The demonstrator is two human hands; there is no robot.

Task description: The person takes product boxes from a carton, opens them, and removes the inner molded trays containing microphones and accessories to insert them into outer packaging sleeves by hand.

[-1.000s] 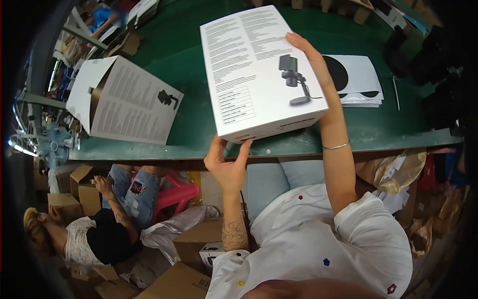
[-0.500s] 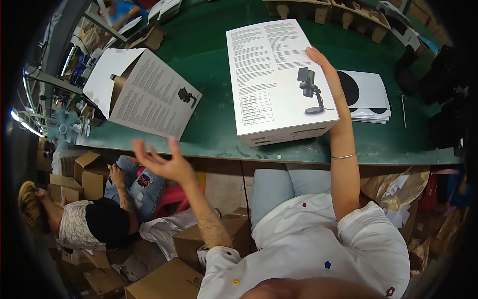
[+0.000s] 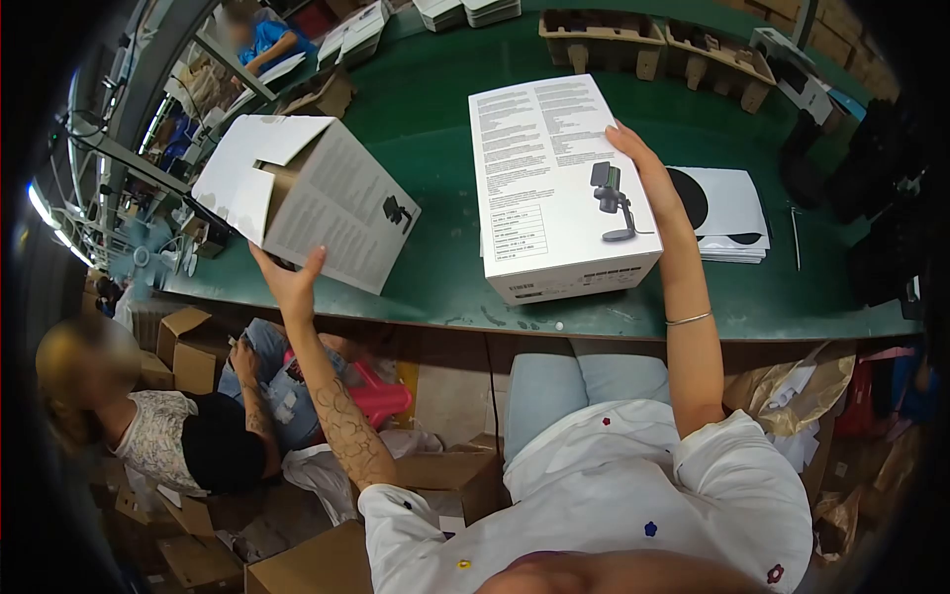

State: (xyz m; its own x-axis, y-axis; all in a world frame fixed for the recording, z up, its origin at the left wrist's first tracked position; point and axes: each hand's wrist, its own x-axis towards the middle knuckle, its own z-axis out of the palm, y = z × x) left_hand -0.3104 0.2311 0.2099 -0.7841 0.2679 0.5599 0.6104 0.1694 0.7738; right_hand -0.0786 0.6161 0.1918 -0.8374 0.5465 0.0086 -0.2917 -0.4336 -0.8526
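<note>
A white printed carton (image 3: 529,148) with a microphone picture stands on the green table before me. My right hand (image 3: 643,168) holds it along its right side, thumb at the edge and the other fingers hidden behind. To the left, a second white carton (image 3: 341,208) of the same print leans at a tilt, its end flap (image 3: 262,163) partly open. My left hand (image 3: 287,282) grips the lower near corner of this tilted carton, thumb on the printed face, other fingers partly hidden at the flap end.
White printed sheets (image 3: 737,188) lie stacked right of the carton, beside a thin tool (image 3: 796,238). Brown moulded trays (image 3: 604,40) stand at the back, with dark items (image 3: 871,198) at the far right. A co-worker (image 3: 178,436) sits at the left, near cardboard boxes (image 3: 198,366).
My left hand has risen from below the table edge and taken hold of the tilted carton. That carton's flap end looks changed. The right hand keeps its hold; the view has shifted slightly.
</note>
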